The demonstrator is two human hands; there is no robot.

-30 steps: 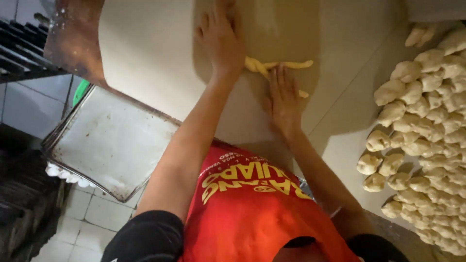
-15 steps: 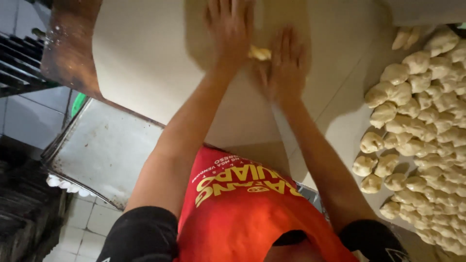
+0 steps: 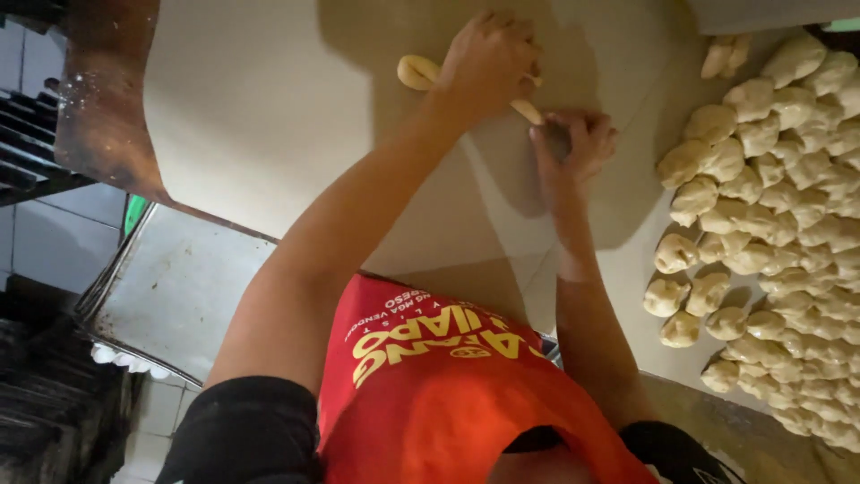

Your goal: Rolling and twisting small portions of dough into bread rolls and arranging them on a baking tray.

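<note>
A person in a red apron point(image 3: 448, 385) is leaning over a pale work table point(image 3: 269, 116), holding a thin rope of dough point(image 3: 421, 72) that is lying on it. The left hand point(image 3: 488, 58) is curling loosely over the rope's middle, while the right hand point(image 3: 573, 143) is pinching its near end with closed fingers. A heap of dough pieces point(image 3: 770, 206) is sitting well off to the right, and a metal tray point(image 3: 170, 296) is lying beside the table's left edge.

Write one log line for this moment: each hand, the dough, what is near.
left hand: on dough strip | right hand: pinching strip end | surface: table | near: dough pieces at right, tray at left
</note>
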